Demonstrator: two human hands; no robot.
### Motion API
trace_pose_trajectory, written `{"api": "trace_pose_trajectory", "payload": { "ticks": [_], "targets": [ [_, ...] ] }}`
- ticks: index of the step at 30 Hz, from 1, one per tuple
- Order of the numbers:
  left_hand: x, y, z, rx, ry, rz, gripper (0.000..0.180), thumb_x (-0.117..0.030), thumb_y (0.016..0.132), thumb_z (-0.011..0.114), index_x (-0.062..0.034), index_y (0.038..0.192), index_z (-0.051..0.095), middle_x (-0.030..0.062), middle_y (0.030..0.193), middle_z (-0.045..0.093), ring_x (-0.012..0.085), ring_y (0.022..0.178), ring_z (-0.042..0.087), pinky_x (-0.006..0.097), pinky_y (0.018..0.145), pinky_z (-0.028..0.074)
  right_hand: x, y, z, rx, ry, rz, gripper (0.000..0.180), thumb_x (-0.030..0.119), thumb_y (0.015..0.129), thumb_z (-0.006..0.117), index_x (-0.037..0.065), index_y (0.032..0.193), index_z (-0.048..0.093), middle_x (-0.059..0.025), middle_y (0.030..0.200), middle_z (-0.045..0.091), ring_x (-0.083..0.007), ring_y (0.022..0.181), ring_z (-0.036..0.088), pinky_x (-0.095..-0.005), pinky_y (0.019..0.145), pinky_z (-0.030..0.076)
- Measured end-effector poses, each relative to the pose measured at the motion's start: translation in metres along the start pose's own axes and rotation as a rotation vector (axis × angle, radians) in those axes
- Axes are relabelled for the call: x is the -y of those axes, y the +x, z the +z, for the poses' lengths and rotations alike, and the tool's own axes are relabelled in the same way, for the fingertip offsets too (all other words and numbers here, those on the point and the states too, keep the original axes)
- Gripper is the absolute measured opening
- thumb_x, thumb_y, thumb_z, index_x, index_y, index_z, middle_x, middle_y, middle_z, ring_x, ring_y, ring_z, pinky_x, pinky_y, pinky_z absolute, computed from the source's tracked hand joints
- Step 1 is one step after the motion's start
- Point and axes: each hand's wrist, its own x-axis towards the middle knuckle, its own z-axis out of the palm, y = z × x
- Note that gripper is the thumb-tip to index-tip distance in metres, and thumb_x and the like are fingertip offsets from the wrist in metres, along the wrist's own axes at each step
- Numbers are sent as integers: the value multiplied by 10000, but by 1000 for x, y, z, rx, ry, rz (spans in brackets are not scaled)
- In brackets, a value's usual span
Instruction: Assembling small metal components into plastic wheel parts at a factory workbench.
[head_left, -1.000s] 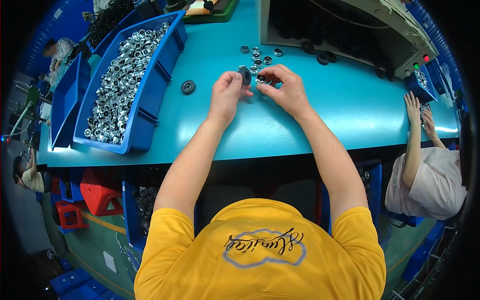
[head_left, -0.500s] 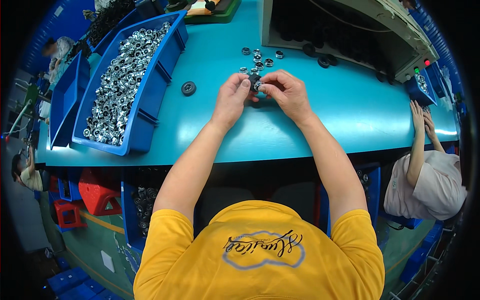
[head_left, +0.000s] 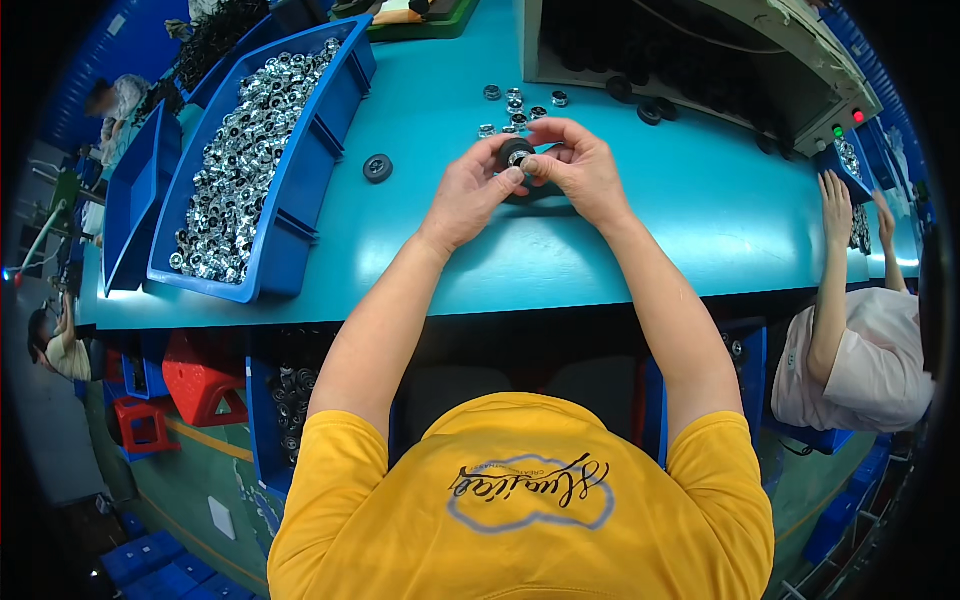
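Note:
Between my two hands, just above the teal table (head_left: pixel 420 110), is a small black toy tyre (head_left: pixel 511 147) with a chrome wheel hub (head_left: pixel 517 158) in its centre. My left hand (head_left: pixel 468 193) is closed on the tyre's left side, thumb low by the rim. My right hand (head_left: pixel 585 174) grips it from the right, thumb at the hub and fingers curled over the far side. Beyond my fingers lie several loose chrome hubs (head_left: pixel 515 104). A black wheel (head_left: pixel 377 168) rests on the table left of my left hand.
A long blue bin (head_left: pixel 312 165) full of chrome hubs stands at left, beside another blue bin (head_left: pixel 135 205). At the far right, an open-fronted metal box (head_left: pixel 690 100) holds black tyres, with several tyres (head_left: pixel 650 112) at its opening. A co-worker (head_left: pixel 850 350) sits at right.
The tyre has turned so its hub faces up toward me, and both hands have shifted their hold around it. At right, the co-worker's hands have moved apart.

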Motion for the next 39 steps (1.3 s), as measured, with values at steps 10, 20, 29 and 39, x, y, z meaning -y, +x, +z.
{"api": "trace_pose_trajectory", "payload": {
  "ticks": [10,20,29,39],
  "targets": [
    [5,1,11,-163,415,-23,337,-80,1071,592,-16,1401,592,101,1129,729,182,954,721,332,806,595,-16,3,3,38,-84,18,224,61,953,760,-17,1149,686,-61,1000,752,-112,859,705,-255,712,578],
    [11,2,10,-301,730,172,263,-31,1042,571,-34,1289,661,156,927,730,234,768,707,349,677,560,-15,6,8,103,120,153,246,101,986,712,-27,1183,638,-99,1112,712,-146,914,719,-272,756,608],
    [7,-2,17,-314,1031,358,310,-36,1021,577,-37,1322,652,182,999,721,368,873,717,425,750,564,-17,3,15,-29,-81,99,280,85,923,725,-47,1159,652,-96,1017,713,-146,858,719,-289,729,629],
    [3,1,11,-240,791,225,351,-51,1018,581,-53,1365,630,210,1066,707,384,948,710,438,810,557,-22,6,9,-59,-25,125,264,94,892,737,-37,1110,666,-90,950,709,-126,780,702,-282,678,628]
  ]
}}
